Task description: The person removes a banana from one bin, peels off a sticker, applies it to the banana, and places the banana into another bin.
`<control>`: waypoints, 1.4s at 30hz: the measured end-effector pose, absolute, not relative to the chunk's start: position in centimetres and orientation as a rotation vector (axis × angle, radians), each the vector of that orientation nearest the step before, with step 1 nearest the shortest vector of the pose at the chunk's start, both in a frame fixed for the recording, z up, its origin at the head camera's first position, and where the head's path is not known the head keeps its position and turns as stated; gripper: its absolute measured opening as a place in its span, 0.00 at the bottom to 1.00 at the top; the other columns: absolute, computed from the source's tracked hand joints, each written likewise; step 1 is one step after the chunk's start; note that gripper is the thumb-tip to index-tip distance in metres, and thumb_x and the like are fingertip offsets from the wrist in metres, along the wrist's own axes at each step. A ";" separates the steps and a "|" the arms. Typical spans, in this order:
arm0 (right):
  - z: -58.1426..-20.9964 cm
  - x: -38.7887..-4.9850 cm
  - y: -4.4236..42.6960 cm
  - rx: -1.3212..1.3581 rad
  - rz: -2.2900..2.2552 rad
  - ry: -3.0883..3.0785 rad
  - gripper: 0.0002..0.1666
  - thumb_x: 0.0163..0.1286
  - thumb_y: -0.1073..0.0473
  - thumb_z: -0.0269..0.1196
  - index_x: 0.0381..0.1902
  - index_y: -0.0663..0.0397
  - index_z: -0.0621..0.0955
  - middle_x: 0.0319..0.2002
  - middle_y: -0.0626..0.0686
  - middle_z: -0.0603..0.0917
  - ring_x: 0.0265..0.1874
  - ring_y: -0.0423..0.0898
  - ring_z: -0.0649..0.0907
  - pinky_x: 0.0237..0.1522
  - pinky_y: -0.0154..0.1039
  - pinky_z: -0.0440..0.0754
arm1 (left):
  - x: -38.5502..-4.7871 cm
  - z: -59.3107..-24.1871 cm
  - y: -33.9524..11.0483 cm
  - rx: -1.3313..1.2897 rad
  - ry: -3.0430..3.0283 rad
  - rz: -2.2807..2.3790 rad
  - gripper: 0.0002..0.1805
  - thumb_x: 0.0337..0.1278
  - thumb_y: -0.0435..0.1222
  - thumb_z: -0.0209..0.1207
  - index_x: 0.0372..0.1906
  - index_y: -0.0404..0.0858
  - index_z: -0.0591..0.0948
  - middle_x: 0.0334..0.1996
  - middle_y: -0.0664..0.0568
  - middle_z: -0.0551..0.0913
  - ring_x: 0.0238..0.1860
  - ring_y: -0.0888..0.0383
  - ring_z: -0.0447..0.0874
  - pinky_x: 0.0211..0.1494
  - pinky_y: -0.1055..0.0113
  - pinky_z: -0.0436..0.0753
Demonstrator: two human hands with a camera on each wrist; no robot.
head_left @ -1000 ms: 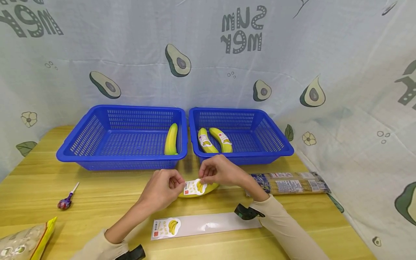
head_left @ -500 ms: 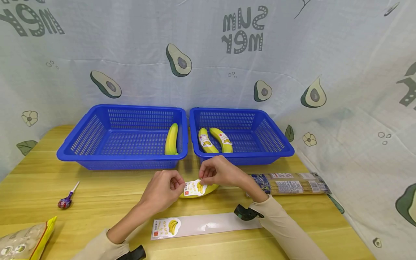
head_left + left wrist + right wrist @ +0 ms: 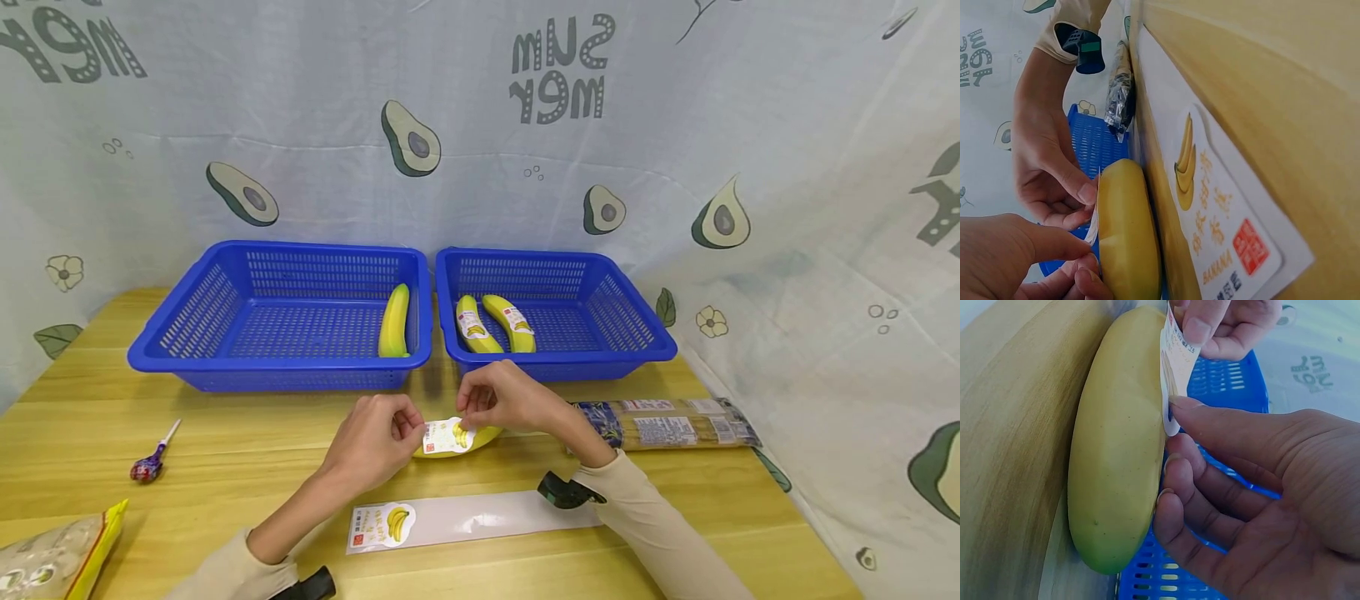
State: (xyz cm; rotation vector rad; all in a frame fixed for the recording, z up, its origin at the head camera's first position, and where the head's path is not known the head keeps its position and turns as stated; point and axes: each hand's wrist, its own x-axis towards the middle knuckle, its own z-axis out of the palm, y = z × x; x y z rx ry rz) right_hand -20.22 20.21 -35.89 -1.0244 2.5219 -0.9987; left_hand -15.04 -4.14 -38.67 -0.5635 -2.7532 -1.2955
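A white banana-print sticker (image 3: 446, 436) lies over the upper side of a yellow banana (image 3: 491, 433) on the table. My left hand (image 3: 373, 440) pinches the sticker's left end between thumb and fingertips, and my right hand (image 3: 510, 398) pinches its right end. In the right wrist view the sticker (image 3: 1175, 375) stands partly off the banana (image 3: 1116, 444), with my right thumb against it. The left wrist view has the sticker edge-on beside the banana (image 3: 1125, 231). A backing strip (image 3: 495, 515) with another sticker (image 3: 382, 525) lies nearer me.
Behind stand two blue baskets: the left one (image 3: 277, 364) holds a banana (image 3: 393, 323), the right one (image 3: 585, 357) two stickered bananas (image 3: 510, 321). A noodle packet (image 3: 667, 423) lies right; a lollipop (image 3: 147, 467) and yellow-edged bag (image 3: 63, 550) lie left.
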 end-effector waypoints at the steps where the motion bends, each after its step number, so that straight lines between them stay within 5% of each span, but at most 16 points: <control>1: -35.9 -20.2 20.2 -1.026 -0.992 2.526 0.08 0.66 0.68 0.78 0.37 0.59 0.86 0.29 0.46 0.87 0.28 0.35 0.83 0.35 0.35 0.88 | -15.0 -38.7 -4.1 -0.564 -2.753 -1.295 0.11 0.58 0.25 0.70 0.27 0.42 0.85 0.20 0.60 0.79 0.22 0.64 0.75 0.29 0.68 0.77; 14: -35.7 -20.1 20.3 -1.140 -0.925 2.494 0.10 0.67 0.72 0.75 0.44 0.58 0.94 0.35 0.49 0.86 0.30 0.33 0.79 0.34 0.34 0.86 | -14.7 -39.0 -3.9 -0.579 -2.748 -1.225 0.11 0.57 0.26 0.74 0.32 0.43 0.85 0.21 0.61 0.77 0.23 0.64 0.73 0.29 0.67 0.75; 28: -35.4 -19.8 20.1 -1.177 -0.802 2.506 0.14 0.62 0.65 0.81 0.47 0.58 0.94 0.34 0.49 0.84 0.28 0.31 0.76 0.31 0.30 0.81 | -14.5 -39.0 -3.8 -0.608 -2.764 -1.162 0.12 0.49 0.32 0.82 0.37 0.44 0.90 0.22 0.60 0.76 0.26 0.62 0.72 0.29 0.67 0.73; 37: -35.5 -19.6 20.0 -1.205 -0.710 2.539 0.15 0.61 0.65 0.82 0.46 0.57 0.93 0.34 0.47 0.84 0.32 0.43 0.80 0.34 0.31 0.80 | -14.5 -38.8 -3.9 -0.616 -2.791 -1.157 0.15 0.46 0.31 0.84 0.38 0.46 0.90 0.23 0.60 0.75 0.25 0.62 0.71 0.28 0.66 0.70; 42: -35.3 -19.5 20.1 -1.222 -0.658 2.553 0.16 0.60 0.65 0.82 0.46 0.58 0.92 0.32 0.47 0.81 0.33 0.43 0.79 0.36 0.30 0.79 | -14.5 -39.0 -3.9 -0.609 -2.848 -1.075 0.22 0.46 0.31 0.84 0.49 0.40 0.90 0.17 0.60 0.74 0.21 0.62 0.71 0.24 0.66 0.70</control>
